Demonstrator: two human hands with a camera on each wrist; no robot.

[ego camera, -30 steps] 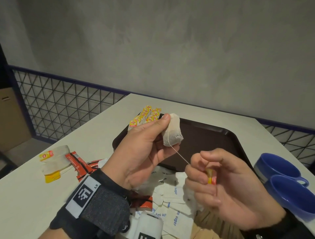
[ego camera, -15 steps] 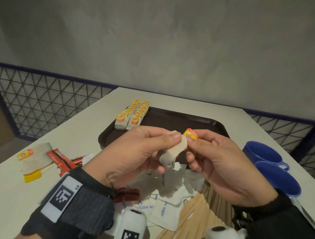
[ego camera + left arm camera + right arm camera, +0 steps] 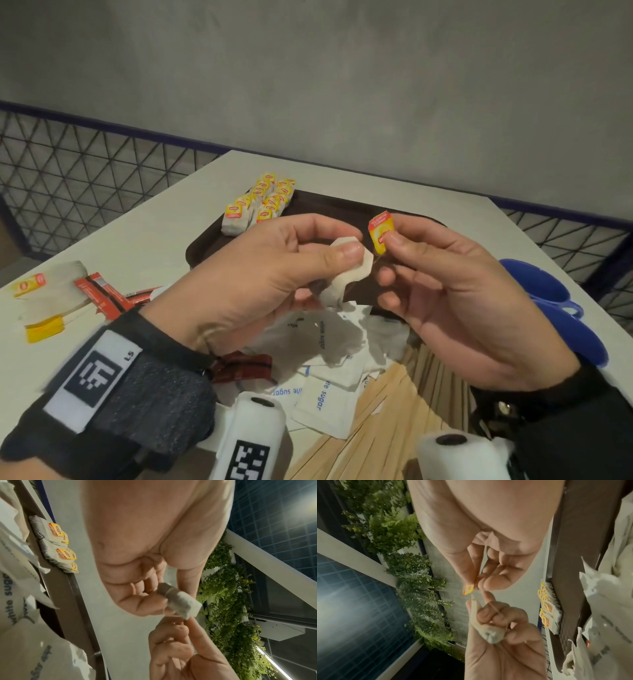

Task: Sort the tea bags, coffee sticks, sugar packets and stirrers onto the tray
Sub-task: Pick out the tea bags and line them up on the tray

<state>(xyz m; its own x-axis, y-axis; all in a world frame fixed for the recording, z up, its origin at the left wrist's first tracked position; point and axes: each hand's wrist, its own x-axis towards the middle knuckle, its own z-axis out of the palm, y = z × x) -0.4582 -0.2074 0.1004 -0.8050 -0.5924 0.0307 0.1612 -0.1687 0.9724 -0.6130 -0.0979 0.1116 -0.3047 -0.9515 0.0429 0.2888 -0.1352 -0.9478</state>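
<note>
My left hand pinches a white tea bag between thumb and fingers, held in the air above the near edge of the dark brown tray. Right beside it, my right hand pinches the bag's yellow and red tag upright. The left wrist view shows the tea bag in my curled fingers. In the right wrist view the tag sits at my fingertips, with the tea bag below. Several tagged tea bags lie in rows on the tray's far left corner.
Loose tea bags and red coffee sticks lie on the white table at the left. White sugar packets and wooden stirrers are heaped under my hands. Two blue cups stand at the right. A wire fence rings the table.
The string that stretched between my hands a second ago is gathered in. My right hand has brought the tag up close to the tea bag, and both hands sit nearer together.
</note>
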